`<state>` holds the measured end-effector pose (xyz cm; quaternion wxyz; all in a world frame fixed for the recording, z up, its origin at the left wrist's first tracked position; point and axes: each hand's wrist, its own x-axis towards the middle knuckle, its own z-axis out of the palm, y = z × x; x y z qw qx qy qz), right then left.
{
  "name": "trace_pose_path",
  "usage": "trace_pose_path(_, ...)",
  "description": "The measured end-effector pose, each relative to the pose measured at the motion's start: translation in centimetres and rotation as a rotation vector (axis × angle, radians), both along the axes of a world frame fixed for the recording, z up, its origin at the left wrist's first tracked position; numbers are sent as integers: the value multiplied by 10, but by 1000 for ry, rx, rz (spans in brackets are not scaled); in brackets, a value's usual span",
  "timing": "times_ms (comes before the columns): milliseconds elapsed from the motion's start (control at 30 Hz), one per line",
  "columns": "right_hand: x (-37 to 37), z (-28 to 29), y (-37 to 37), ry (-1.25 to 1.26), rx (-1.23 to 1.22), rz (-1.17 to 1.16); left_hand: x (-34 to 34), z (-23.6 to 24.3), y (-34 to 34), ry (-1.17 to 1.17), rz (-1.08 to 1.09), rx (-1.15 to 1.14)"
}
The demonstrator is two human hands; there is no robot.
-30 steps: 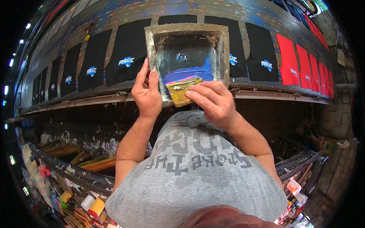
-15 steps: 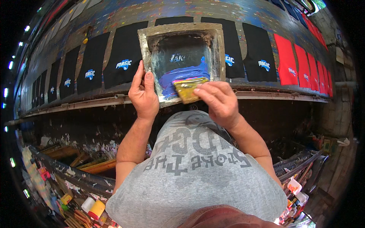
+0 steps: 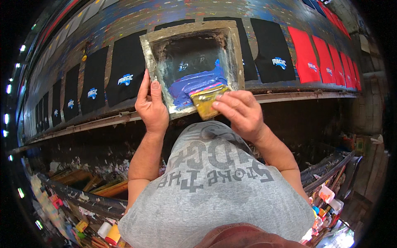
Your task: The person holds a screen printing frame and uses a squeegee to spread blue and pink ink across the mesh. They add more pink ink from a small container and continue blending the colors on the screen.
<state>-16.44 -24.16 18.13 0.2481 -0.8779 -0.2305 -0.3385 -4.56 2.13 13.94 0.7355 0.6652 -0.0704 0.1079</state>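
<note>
A yellow scraper [image 3: 206, 103] is pinched in the right hand [image 3: 242, 113], the nearer one, and is found toward ten o'clock from it. Its long upper edge is aligned nearly from nine to three o'clock, set against blue paint [image 3: 193, 83] inside the frame [image 3: 149, 58]. The frame's left bar is clasped between thumb and fingers of the left hand [image 3: 153, 107], its opening placed toward one o'clock from that hand, over the counter [image 3: 161, 11].

Your left hand [image 3: 152, 109]: holds frame [image 3: 188, 29] | your right hand [image 3: 242, 112]: holds squeegee [image 3: 206, 104] at blue ink [image 3: 192, 84] | black cloths [image 3: 124, 62] either side
</note>
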Motion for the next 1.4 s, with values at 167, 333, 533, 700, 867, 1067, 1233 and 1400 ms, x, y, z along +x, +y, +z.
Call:
trace_pose_path(167, -12, -4, 2, -46, -53, -79, 9, 4, -4, 32, -30, -11)
trace_pose_path(333, -31, -12, 16, -15, -59, -142, 25, 1, -16, 101, -130, -24)
trace_pose_path(533, -50, -3, 52, 8, -85, -315, 46, 1, -16, 155, -354, -87)
trace_pose_path(700, -66, -1, 93, 64, -161, -469, 52, -8, -13, 72, -496, -140)
trace_pose_path(867, -71, 0, 135, 31, -167, -687, 66, -20, -9, 87, -652, -166)
trace_pose_path(1067, -76, 9, 147, 21, -84, -879, 75, -34, -13, 81, -774, -156)
trace_pose_path(1233, -68, -6, 175, 49, -235, -874, 85, -39, -21, 112, -830, -177)
trace_pose_path(1400, -65, -19, 168, -28, -208, -928, 95, -42, -26, 138, -852, -201)
